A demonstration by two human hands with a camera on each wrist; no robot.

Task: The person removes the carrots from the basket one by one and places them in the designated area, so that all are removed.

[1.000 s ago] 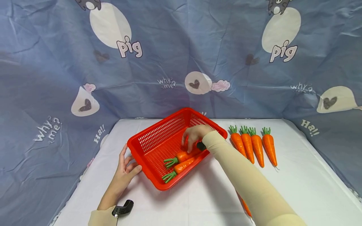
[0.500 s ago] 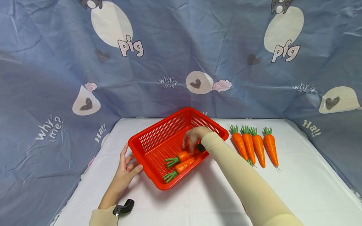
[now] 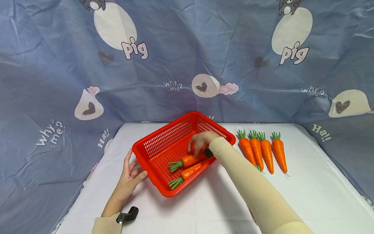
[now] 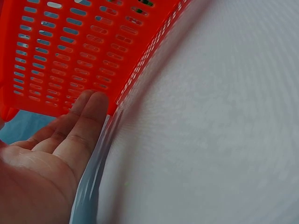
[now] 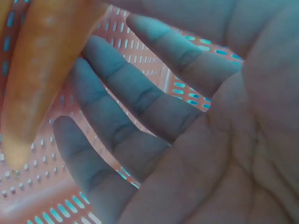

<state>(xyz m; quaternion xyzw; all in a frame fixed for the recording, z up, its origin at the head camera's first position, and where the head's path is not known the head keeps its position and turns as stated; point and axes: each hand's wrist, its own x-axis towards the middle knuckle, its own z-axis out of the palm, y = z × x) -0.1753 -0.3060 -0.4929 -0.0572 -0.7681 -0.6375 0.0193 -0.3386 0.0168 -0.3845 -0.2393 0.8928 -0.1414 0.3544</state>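
Observation:
A red plastic basket (image 3: 163, 130) sits at an angle on the white table. Two carrots with green tops lie inside it along the near wall: an upper carrot (image 3: 188, 161) and a lower carrot (image 3: 190, 171). My right hand (image 3: 201, 140) reaches down into the basket, its fingertips at the upper carrot. In the right wrist view the fingers (image 5: 145, 100) are spread and loosely bent beside a tapering carrot (image 5: 46, 60). My left hand (image 3: 128, 175) is at the basket's left end, with its straight fingers (image 4: 86, 123) against the outside of the wall.
Several carrots (image 3: 266, 154) lie in a row on the table (image 3: 306, 195) to the right of the basket, green tops at the back. Part of the row's near end and another orange bit are hidden by the right sleeve (image 3: 251, 182). A printed blue cloth (image 3: 175, 48) hangs behind.
The upper carrot has turned and shifted slightly, its green top now farther left and away from the lower carrot. My right hand moved only slightly; the left hand and basket stay put.

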